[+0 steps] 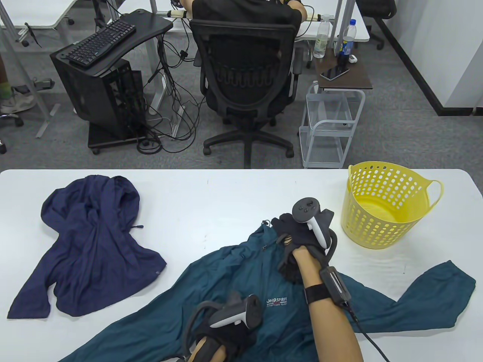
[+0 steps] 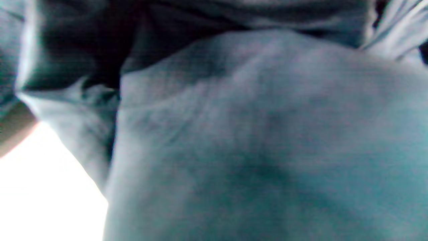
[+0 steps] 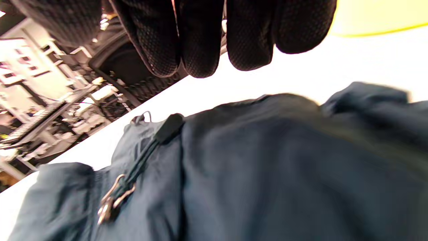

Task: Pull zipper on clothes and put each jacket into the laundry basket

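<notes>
Basket (image 1: 381, 222) right of two jackets (image 1: 264, 301)

Table view: evenly lit from overhead, sharp throughout, soft shadows only beneath the yellow basket (image 1: 381, 211) at 3 o'clock; slight bowing of lines toward the edges. Left wrist view: heavily blurred, filled by teal jacket (image 2: 267, 150) cloth, blown-out white at 7 o'clock, dark at 11 o'clock. Right wrist view: overexposed table (image 3: 334, 63), motion-smeared cloth at 3 o'clock, zipper pull (image 3: 113, 201) fairly crisp.
</notes>
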`<state>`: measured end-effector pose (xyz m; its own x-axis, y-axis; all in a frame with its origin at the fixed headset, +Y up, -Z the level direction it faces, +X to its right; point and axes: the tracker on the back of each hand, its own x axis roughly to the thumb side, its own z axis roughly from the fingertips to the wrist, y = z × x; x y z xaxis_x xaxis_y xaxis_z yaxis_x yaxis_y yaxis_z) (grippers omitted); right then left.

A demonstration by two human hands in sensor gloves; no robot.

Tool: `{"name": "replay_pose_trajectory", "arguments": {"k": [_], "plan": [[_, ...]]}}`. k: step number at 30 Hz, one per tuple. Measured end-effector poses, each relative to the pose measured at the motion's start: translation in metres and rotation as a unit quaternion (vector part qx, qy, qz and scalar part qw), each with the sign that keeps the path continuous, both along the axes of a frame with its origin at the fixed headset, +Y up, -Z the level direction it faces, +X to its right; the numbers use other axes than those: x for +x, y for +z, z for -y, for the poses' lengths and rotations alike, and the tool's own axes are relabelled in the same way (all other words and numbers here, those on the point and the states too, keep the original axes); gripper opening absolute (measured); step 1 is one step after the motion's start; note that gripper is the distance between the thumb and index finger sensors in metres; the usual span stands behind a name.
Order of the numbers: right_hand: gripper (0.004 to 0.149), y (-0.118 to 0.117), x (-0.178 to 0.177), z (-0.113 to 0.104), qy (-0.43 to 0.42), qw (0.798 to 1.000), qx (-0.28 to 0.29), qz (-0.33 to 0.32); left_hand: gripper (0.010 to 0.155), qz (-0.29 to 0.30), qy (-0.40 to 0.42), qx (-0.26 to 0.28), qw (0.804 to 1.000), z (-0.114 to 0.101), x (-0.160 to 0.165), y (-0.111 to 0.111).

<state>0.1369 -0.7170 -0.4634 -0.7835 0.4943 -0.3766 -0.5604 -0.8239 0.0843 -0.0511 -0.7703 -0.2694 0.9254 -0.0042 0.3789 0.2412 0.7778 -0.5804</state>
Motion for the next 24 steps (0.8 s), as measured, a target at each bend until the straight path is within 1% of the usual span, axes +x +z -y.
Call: {"name": "replay_pose_trajectory", "arguments": {"k": [1, 2, 3, 4, 5, 6, 7, 8, 9, 10, 12, 13, 15, 16, 17, 18, 19, 20, 21, 22, 23, 24], "plan": [[0.066, -0.007, -0.004, 0.006, 0.01, 1.0, -0.011, 0.01, 0.06, 0.007, -0.003, 0.001, 1.0, -0.001, 0.003, 0.003], [0.07, -0.012, -0.006, 0.011, 0.022, 0.999, -0.025, 0.005, 0.06, 0.012, -0.004, 0.001, 1.0, -0.001, 0.005, 0.005], [0.075, -0.018, -0.01, 0.017, 0.049, 0.997, -0.061, -0.006, 0.06, 0.017, -0.004, 0.002, 1.0, -0.001, 0.007, 0.006], [0.079, -0.022, -0.016, 0.024, 0.071, 0.991, -0.109, -0.021, 0.06, 0.02, -0.004, 0.003, 1.0, -0.002, 0.008, 0.007], [0.082, -0.024, -0.019, 0.026, 0.085, 0.987, -0.134, -0.034, 0.059, 0.019, -0.003, 0.003, 1.0, -0.002, 0.008, 0.007], [0.081, -0.026, -0.025, 0.029, 0.101, 0.982, -0.153, -0.055, 0.059, 0.017, -0.002, 0.0, 1.0, -0.002, 0.008, 0.007], [0.076, -0.026, -0.029, 0.03, 0.116, 0.978, -0.161, -0.062, 0.059, 0.016, 0.001, -0.001, 1.0, -0.002, 0.008, 0.006], [0.065, -0.027, -0.034, 0.03, 0.147, 0.974, -0.158, -0.073, 0.059, 0.016, 0.002, -0.003, 1.0, -0.001, 0.007, 0.006], [0.052, -0.027, -0.038, 0.028, 0.175, 0.969, -0.154, -0.081, 0.059, 0.016, 0.003, -0.003, 1.0, -0.001, 0.007, 0.006], [0.035, -0.026, -0.041, 0.026, 0.191, 0.967, -0.145, -0.085, 0.059, 0.016, 0.004, -0.004, 1.0, -0.001, 0.006, 0.006], [0.034, -0.022, -0.042, 0.015, 0.164, 0.973, -0.127, -0.1, 0.059, 0.014, 0.001, -0.002, 1.0, -0.002, 0.007, 0.007], [0.035, -0.019, -0.041, 0.005, 0.133, 0.98, -0.105, -0.103, 0.059, 0.013, -0.002, 0.002, 1.0, -0.002, 0.007, 0.008], [0.035, -0.012, -0.034, -0.02, 0.054, 0.993, -0.028, -0.098, 0.06, 0.005, -0.006, 0.011, 1.0, -0.004, 0.007, 0.007], [0.036, -0.006, -0.028, -0.036, -0.014, 0.995, 0.033, -0.088, 0.062, -0.014, -0.014, 0.028, 0.999, -0.005, 0.005, 0.007], [0.036, 0.0, -0.023, -0.049, -0.085, 0.987, 0.095, -0.092, 0.064, -0.029, -0.024, 0.044, 0.998, -0.006, 0.003, 0.006], [0.036, 0.005, -0.019, -0.057, -0.133, 0.977, 0.135, -0.102, 0.066, -0.037, -0.03, 0.055, 0.997, -0.007, 0.001, 0.005], [0.036, 0.012, -0.012, -0.064, -0.205, 0.955, 0.187, -0.107, 0.068, -0.045, -0.03, 0.08, 0.995, -0.011, -0.001, 0.004], [0.037, 0.016, -0.007, -0.067, -0.248, 0.94, 0.214, -0.1, 0.07, -0.053, -0.026, 0.097, 0.994, -0.014, -0.003, 0.003], [0.037, 0.022, 0.0, -0.066, -0.312, 0.914, 0.247, -0.081, 0.071, -0.065, -0.018, 0.117, 0.991, -0.018, -0.005, 0.003], [0.037, 0.025, 0.005, -0.063, -0.354, 0.892, 0.272, -0.075, 0.071, -0.074, -0.008, 0.129, 0.989, -0.021, -0.006, 0.004], [0.037, 0.025, 0.012, -0.055, -0.393, 0.868, 0.294, -0.071, 0.071, -0.081, 0.002, 0.138, 0.987, -0.024, -0.006, 0.005], [0.039, 0.024, 0.019, -0.041, -0.423, 0.856, 0.295, -0.041, 0.071, -0.081, 0.012, 0.144, 0.986, -0.025, -0.005, 0.006]]}}
